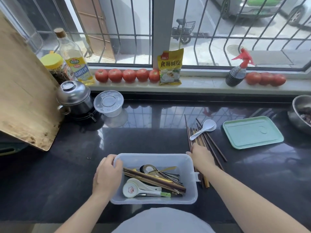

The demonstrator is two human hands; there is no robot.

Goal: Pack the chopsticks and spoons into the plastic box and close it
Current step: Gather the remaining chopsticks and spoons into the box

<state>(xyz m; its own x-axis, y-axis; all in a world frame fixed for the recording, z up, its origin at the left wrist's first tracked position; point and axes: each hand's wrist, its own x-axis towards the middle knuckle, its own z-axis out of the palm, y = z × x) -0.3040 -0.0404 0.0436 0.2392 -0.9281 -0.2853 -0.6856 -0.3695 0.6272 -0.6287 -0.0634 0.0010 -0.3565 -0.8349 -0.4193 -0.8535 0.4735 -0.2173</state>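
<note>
A translucent plastic box (190, 195) sits on the dark counter in front of me. Inside lie brown chopsticks (151, 178), metal spoons (149, 169) and a white ceramic spoon with a red print (133, 189). My left hand (107, 177) grips the box's left rim. My right hand (201, 157) rests palm down on a bundle of loose chopsticks (204, 138) just right of the box, fingers curled over them. A white plastic spoon (204, 129) lies on top of that bundle. The mint-green lid (252, 133) lies flat at the right.
A wooden cutting board (21, 91) leans at the left. A steel pot (74, 98) and an upturned clear container (109, 104) stand at the back left. Bottles, tomatoes (127, 75), a yellow bag and a spray bottle (239, 71) line the sill. A metal bowl (301, 111) sits far right.
</note>
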